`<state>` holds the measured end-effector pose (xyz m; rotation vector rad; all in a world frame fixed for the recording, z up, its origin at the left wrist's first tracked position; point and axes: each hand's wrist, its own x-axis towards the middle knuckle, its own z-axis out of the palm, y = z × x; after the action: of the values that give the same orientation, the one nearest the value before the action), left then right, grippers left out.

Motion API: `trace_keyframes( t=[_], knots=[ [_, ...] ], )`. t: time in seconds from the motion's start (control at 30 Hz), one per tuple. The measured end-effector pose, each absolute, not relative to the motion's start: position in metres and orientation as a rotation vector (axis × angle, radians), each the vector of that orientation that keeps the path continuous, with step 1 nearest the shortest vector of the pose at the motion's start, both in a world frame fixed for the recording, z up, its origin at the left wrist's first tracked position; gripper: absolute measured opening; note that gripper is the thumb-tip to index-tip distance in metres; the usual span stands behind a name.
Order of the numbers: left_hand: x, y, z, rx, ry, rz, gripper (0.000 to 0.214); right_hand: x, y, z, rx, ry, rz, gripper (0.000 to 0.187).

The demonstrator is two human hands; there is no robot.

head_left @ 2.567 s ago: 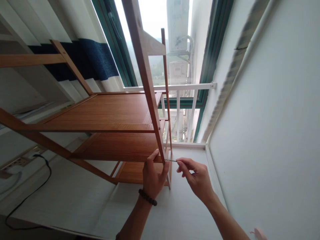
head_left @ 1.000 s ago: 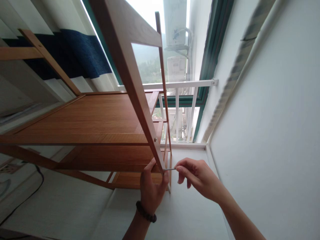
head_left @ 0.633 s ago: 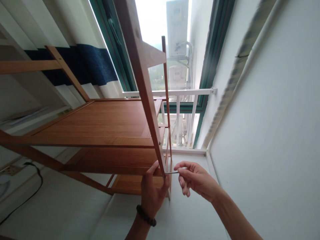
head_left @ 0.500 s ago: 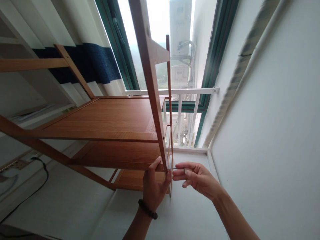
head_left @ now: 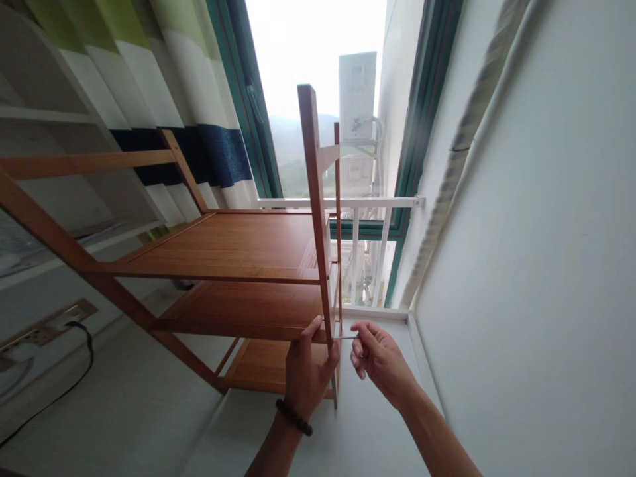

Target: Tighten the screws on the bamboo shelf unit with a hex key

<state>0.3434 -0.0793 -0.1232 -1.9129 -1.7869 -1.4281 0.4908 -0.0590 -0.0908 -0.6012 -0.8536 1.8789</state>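
Observation:
A reddish-brown wooden shelf unit [head_left: 238, 248] with several tiers stands in front of me. My left hand [head_left: 309, 371], a dark bead bracelet on its wrist, grips the lower part of the unit's near right post [head_left: 322, 265], thumb and fingers on either side. Just right of that post, my right hand [head_left: 375, 354] pinches a thin metal hex key [head_left: 345, 337]. Its shaft runs level to the post's outer face, near the middle shelf's end. The tip is hidden at the post, and the bent end is mostly covered by my fingers.
Behind the unit are a white railing [head_left: 342, 203] and a green-framed window [head_left: 422, 132]. A white wall [head_left: 546, 265] rises on the right. At left are a striped curtain [head_left: 218, 156], a white bookcase [head_left: 50, 116], and a power socket [head_left: 54, 324] with a black cord [head_left: 89, 344].
My right hand's fingers have curled in more tightly round the hex key, turning from a flatter, extended pose. My left hand keeps its hold. The view has tilted up and back, showing the post's top.

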Motion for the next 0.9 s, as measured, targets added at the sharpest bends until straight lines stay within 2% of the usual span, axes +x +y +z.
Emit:
trace_keyframes(
  t=[0.23, 0.4, 0.53, 0.7, 0.9],
  knots=[
    [0.345, -0.077, -0.123, -1.872, -1.763, -1.435, 0.041, 0.499, -0.060, -0.098, -0.785, -1.264, 1.620, 0.042],
    [0.345, -0.076, -0.125, -1.868, -1.737, -1.444, 0.041, 0.502, -0.058, -0.084, -0.819, -1.201, 1.826, 0.045],
    [0.344, -0.076, -0.126, -1.863, -1.736, -1.431, 0.042, 0.501, -0.059, -0.077, -0.760, -1.126, 1.909, 0.063],
    [0.345, -0.076, -0.125, -1.845, -1.708, -1.439, 0.042, 0.502, -0.062, -0.078, -0.636, -0.913, 2.066, 0.037],
    [0.346, -0.077, -0.123, -1.855, -1.721, -1.442, 0.043, 0.509, -0.066, -0.093, -0.442, -1.024, 1.992, 0.034]
  ],
)
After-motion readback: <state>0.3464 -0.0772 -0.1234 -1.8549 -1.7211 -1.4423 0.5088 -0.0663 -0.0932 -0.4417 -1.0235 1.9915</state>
